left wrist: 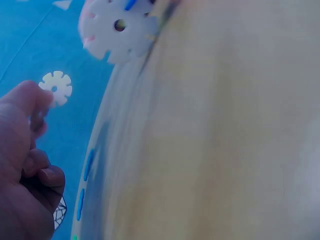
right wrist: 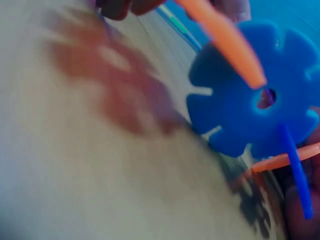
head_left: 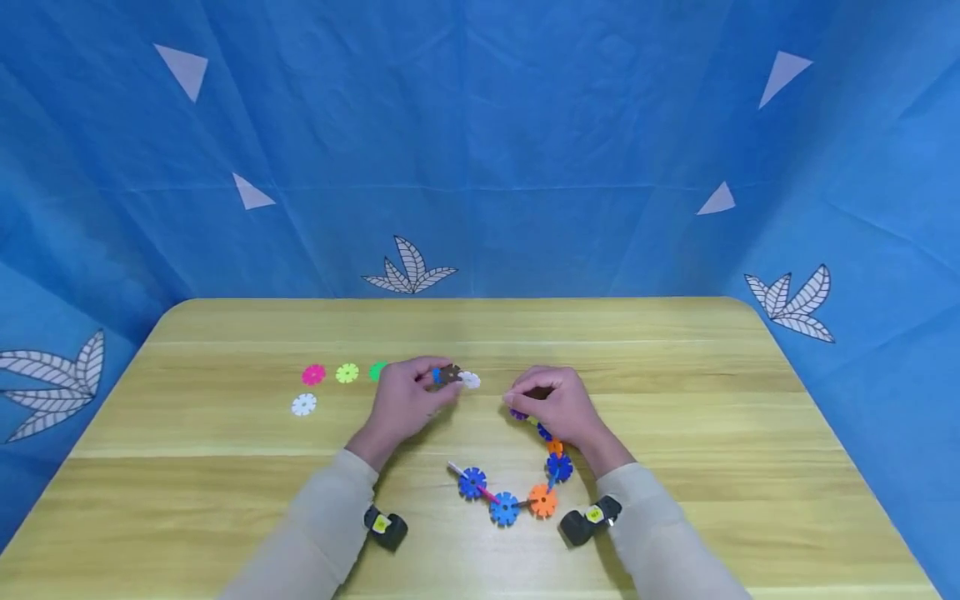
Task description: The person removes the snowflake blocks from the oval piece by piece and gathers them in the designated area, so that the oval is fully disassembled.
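Note:
In the head view my left hand [head_left: 408, 402] pinches a white notched disc [head_left: 470, 380] between thumb and fingers; the left wrist view shows the same white disc [left wrist: 56, 89] at the fingertips. My right hand [head_left: 561, 403] grips the purple disc [head_left: 518, 413] at the upper end of a chain of interlocked notched discs. The chain curves down and left through a dark blue disc [head_left: 559, 467], an orange disc [head_left: 543, 501] and a light blue disc [head_left: 504, 508] to an edge-on white disc [head_left: 453, 469]. A gap separates the hands. Fingers hide part of the purple disc.
Left on the wooden table [head_left: 225, 500] lie loose discs: pink [head_left: 313, 375], yellow-green [head_left: 347, 372], white [head_left: 303, 405] and a partly hidden green one [head_left: 377, 371]. A brown disc [head_left: 451, 372] and a blue disc [head_left: 437, 377] show behind the left fingers. Blue cloth [head_left: 480, 150] stands behind.

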`<action>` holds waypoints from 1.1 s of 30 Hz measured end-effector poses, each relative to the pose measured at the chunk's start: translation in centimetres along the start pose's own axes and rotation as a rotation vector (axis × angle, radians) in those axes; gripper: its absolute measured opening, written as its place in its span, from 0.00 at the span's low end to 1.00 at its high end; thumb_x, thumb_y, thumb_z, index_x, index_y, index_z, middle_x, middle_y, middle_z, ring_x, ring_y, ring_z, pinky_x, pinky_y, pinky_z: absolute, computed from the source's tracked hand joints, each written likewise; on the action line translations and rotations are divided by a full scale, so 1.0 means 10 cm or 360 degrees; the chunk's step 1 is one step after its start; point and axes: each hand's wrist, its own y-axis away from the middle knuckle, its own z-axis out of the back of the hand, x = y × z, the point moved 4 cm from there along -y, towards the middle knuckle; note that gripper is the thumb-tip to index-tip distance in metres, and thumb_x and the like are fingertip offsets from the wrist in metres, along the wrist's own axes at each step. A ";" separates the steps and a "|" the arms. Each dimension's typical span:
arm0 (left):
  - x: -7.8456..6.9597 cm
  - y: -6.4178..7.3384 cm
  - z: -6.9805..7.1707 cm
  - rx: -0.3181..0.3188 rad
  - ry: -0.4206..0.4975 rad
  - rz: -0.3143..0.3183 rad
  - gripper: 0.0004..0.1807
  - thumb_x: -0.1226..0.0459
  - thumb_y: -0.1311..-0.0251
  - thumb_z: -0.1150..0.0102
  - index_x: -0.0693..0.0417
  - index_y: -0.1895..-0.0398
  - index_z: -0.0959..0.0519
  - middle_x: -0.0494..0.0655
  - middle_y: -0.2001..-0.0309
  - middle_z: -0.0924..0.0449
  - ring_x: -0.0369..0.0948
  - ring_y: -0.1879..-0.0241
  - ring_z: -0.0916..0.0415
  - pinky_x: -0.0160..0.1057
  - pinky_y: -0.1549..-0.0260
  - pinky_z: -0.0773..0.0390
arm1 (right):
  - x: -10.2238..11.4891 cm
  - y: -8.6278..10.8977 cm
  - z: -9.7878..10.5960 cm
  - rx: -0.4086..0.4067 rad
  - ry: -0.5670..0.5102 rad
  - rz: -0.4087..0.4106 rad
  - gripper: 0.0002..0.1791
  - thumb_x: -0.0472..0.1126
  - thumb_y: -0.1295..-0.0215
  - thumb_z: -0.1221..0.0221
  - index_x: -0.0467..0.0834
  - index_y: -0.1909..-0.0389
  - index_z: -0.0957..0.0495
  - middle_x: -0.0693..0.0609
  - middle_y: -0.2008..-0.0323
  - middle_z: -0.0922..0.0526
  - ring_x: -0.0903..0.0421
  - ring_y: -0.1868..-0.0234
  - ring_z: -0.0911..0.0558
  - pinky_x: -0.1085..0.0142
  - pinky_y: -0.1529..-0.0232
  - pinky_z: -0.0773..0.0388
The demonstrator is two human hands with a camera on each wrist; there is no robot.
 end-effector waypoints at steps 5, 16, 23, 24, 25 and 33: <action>-0.07 0.02 -0.04 0.0135 -0.0023 -0.0084 0.18 0.66 0.47 0.25 0.61 0.52 0.15 0.38 0.87 0.42 0.34 0.85 0.44 0.34 0.78 0.33 | -0.04 0.00 0.01 0.0023 0.0042 -0.0123 0.04 0.26 0.43 0.31 0.30 0.68 0.16 0.41 0.70 0.15 0.49 0.74 0.18 0.63 0.71 0.20; -0.14 0.06 -0.23 0.0203 -0.0177 -0.0133 0.20 0.62 0.48 0.24 0.59 0.52 0.15 0.36 0.87 0.42 0.32 0.86 0.47 0.33 0.83 0.40 | -0.43 0.03 0.03 -0.0013 0.0003 -0.0315 0.22 0.34 0.53 0.22 0.39 0.55 0.15 0.48 0.60 0.14 0.49 0.66 0.19 0.63 0.68 0.22; -0.17 0.08 -0.26 0.0237 -0.0182 -0.0145 0.21 0.61 0.47 0.25 0.60 0.50 0.16 0.37 0.86 0.42 0.33 0.86 0.46 0.34 0.82 0.37 | -0.42 0.02 0.00 0.0022 0.0004 -0.0099 0.10 0.34 0.49 0.24 0.43 0.64 0.11 0.49 0.64 0.14 0.50 0.68 0.19 0.62 0.68 0.21; -0.17 0.08 -0.27 0.0239 -0.0189 -0.0138 0.21 0.61 0.47 0.25 0.59 0.50 0.16 0.37 0.86 0.42 0.33 0.86 0.46 0.33 0.82 0.38 | -0.42 0.01 0.00 0.0029 -0.0016 -0.0079 0.09 0.33 0.47 0.25 0.42 0.65 0.11 0.49 0.64 0.15 0.50 0.68 0.19 0.62 0.68 0.21; -0.17 0.08 -0.27 0.0238 -0.0197 -0.0139 0.21 0.61 0.47 0.25 0.58 0.50 0.16 0.37 0.86 0.42 0.33 0.86 0.46 0.33 0.82 0.38 | -0.42 0.01 -0.01 0.0035 -0.0037 -0.0066 0.07 0.31 0.46 0.26 0.41 0.65 0.11 0.48 0.64 0.15 0.50 0.68 0.18 0.62 0.68 0.20; -0.18 0.08 -0.28 0.0200 -0.0223 -0.0140 0.17 0.59 0.49 0.23 0.55 0.58 0.15 0.37 0.86 0.42 0.33 0.85 0.47 0.33 0.82 0.41 | -0.22 0.01 -0.04 0.0023 -0.0037 -0.0097 0.01 0.27 0.41 0.31 0.32 0.70 0.14 0.44 0.67 0.15 0.52 0.68 0.17 0.61 0.66 0.19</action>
